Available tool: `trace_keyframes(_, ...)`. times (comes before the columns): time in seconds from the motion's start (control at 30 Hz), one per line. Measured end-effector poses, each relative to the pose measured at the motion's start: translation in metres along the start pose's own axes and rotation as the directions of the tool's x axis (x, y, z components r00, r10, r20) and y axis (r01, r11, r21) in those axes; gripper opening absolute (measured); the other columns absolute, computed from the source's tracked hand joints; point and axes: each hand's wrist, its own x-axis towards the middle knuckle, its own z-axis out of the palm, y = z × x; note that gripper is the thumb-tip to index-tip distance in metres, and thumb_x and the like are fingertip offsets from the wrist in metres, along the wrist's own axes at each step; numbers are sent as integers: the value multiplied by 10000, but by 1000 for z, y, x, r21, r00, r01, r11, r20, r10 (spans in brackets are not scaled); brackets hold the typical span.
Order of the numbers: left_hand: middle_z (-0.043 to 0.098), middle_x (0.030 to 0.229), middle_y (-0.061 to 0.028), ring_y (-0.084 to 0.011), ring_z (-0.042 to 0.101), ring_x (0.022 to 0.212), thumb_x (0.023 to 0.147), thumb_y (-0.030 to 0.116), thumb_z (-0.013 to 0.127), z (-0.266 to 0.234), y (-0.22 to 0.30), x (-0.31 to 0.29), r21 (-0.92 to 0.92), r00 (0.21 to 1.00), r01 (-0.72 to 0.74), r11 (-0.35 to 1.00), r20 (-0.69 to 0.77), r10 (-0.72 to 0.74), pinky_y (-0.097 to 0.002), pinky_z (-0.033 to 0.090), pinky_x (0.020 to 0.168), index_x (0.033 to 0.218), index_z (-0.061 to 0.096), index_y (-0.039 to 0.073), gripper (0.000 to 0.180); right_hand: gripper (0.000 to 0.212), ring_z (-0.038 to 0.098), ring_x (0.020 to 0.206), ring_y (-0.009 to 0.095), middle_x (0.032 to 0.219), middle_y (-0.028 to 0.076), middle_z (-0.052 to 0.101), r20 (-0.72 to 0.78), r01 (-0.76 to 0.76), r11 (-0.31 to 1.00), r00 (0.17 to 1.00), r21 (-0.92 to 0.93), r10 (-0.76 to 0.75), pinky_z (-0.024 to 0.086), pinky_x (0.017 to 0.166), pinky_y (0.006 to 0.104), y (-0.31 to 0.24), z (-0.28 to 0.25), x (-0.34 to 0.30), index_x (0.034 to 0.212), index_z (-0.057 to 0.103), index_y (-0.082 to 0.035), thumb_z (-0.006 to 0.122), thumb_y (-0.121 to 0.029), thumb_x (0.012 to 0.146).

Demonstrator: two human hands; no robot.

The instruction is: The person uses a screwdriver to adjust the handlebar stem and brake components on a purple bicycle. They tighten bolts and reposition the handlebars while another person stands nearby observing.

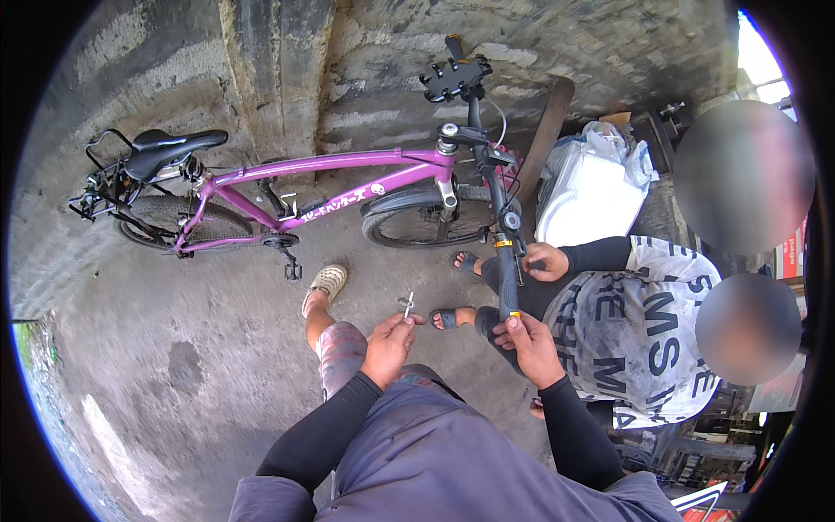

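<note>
My left hand (390, 350) is closed, and a small silver metal tool with a short side piece (409, 304) sticks up from its fingertips; its exact kind is too small to tell. At the near end of the handlebar, my right hand (532, 350) pinches the tip of the black handlebar grip (509, 291), beside its orange end ring. The grip belongs to a purple bicycle (330, 165), which stands along the wall with its front wheel (435, 217) to the right. A brake lever (519, 261) runs alongside the grip.
Someone in a printed white and grey shirt (644, 339) is close on the right, one hand (546, 261) near the brake lever. White panels in plastic (591, 191) lean behind. A wooden plank (546, 130) rests against the concrete wall (374, 78). A black phone holder (454, 80) sits on the handlebar.
</note>
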Motion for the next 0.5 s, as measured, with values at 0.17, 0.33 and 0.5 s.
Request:
trace_keyframes(0.17, 506, 728, 29, -67, 478, 647, 1127, 235, 542, 6, 14, 2, 266, 990, -103, 958, 125, 72, -257, 399, 598, 1218, 725, -5, 315, 554, 700, 810, 141, 886, 85, 724, 21, -102, 995, 995, 22, 101, 570, 735, 299, 3, -5, -15, 1157, 700, 63, 566, -475, 1147)
trace_keyframes(0.33, 740, 898, -167, -342, 747, 880, 1102, 315, 569, 40, 43, -9, 690, 916, -291, 663, 401, -15, -463, 542, 785, 1170, 746, 46, 329, 499, 672, 788, 119, 927, 75, 720, 207, -272, 952, 948, 139, 241, 567, 724, 303, 31, 0, -51, 1188, 693, 49, 581, -436, 1148)
trace_keyframes(0.5, 768, 1033, -218, -427, 738, 977, 1070, 280, 576, 83, 38, -18, 733, 735, -536, 418, 649, -196, -498, 571, 862, 1114, 724, 31, 292, 352, 617, 758, 96, 919, 29, 683, 209, -316, 819, 947, 479, 244, 543, 705, 281, 54, 39, -79, 1235, 707, 22, 615, -306, 1145)
